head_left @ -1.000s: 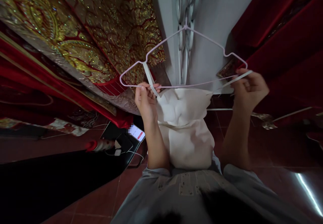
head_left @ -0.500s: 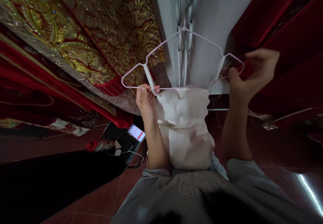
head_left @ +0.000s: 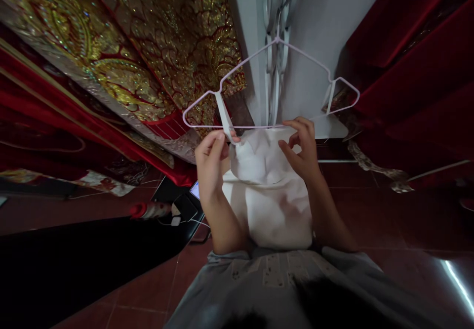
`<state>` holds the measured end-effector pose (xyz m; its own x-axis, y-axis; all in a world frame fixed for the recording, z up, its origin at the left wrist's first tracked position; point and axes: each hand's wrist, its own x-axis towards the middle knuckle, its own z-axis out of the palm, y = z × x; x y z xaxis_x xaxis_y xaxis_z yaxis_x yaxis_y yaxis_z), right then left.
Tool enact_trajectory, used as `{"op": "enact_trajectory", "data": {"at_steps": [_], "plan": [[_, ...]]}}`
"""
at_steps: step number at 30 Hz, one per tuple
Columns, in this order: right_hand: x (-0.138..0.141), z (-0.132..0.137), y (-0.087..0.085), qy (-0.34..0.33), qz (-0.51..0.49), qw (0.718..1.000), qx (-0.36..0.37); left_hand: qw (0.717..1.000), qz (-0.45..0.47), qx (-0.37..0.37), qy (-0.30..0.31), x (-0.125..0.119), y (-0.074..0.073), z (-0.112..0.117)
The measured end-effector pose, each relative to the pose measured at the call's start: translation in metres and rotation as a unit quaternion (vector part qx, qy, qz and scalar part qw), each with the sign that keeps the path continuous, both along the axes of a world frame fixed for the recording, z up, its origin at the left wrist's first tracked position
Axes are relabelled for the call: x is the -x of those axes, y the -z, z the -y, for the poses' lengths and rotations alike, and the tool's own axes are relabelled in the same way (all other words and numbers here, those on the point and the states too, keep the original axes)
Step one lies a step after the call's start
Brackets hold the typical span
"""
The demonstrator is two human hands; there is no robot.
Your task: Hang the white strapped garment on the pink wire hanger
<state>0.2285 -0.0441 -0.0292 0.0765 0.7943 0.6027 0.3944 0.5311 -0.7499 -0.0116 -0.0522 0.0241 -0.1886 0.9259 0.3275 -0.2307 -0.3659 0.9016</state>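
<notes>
A cream strappy garment point(head_left: 272, 195) hangs from a thin pale hanger point(head_left: 307, 62), with one strap looped over each end. The hanger's hook is caught on a white metal fitting point(head_left: 276, 32) on the grey wall. My left hand point(head_left: 210, 163) pinches the garment's top left corner by the left strap. My right hand point(head_left: 301, 148) rests on the upper right of the cloth just under the hanger bar, fingers curled on the fabric.
Red and gold sequinned fabric point(head_left: 148, 57) hangs at the left. Dark red velvet garments point(head_left: 414, 77) hang at the right. A black surface point(head_left: 85, 255) at lower left carries a phone point(head_left: 195, 189), a charger and a red-tipped object. The floor has red tiles point(head_left: 388, 220).
My right hand let go of the right strap, which now sits over the hanger's right end, and moved left and down onto the garment's top. My left hand stayed at the left strap.
</notes>
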Motion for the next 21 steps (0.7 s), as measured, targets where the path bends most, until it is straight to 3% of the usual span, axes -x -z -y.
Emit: {"op": "enact_trajectory", "data": {"at_steps": [3,5,8,12,15,18,21], "plan": [[-0.006,0.001,-0.001,-0.001,0.003,1.0,0.004,0.994,0.101,-0.032,0.016,0.012,-0.012,-0.004],[-0.007,0.003,-0.001,-0.002,0.009,1.0,0.007,0.988,0.139,-0.064,-0.033,0.013,-0.014,-0.011],[-0.008,0.003,0.0,-0.003,0.02,1.0,0.014,0.977,0.15,-0.106,-0.11,0.009,-0.005,-0.018],[-0.008,-0.002,0.002,-0.001,0.024,1.0,0.001,0.983,0.061,-0.082,-0.155,0.002,0.014,-0.024],[-0.008,-0.004,0.004,-0.005,0.023,1.0,-0.012,0.981,-0.029,-0.068,-0.179,0.0,0.019,-0.027],[-0.008,-0.003,0.005,-0.003,0.024,1.0,-0.01,0.991,-0.037,-0.039,-0.122,-0.003,0.008,-0.025],[-0.008,-0.003,0.005,0.001,0.025,1.0,-0.009,1.0,-0.001,-0.018,-0.005,0.001,-0.015,-0.023]]}}
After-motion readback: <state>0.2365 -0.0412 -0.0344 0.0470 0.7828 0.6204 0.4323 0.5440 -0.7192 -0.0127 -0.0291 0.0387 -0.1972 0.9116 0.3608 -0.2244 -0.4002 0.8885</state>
